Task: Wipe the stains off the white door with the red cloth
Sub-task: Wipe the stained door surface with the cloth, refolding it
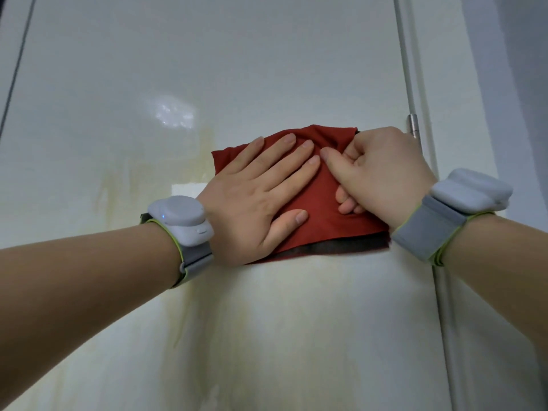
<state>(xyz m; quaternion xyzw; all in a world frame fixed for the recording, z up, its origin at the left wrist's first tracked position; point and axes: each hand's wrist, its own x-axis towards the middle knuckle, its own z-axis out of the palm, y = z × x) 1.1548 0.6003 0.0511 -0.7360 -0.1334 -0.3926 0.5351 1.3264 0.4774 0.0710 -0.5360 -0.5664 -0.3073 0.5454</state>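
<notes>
My left hand (255, 191) presses the red cloth (323, 203) flat against the door (207, 69), fingers straight and close together. My right hand (382, 173) curls its fingers, pinching a fold just beside them. I judge I'm mid-wipe; the next move is a firm drag down over the yellowish stains (189, 307) below my fingers.

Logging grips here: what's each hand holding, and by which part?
The right hand grips the red cloth by a bunched fold near its upper right; the left hand only presses it flat against the white door.
</notes>
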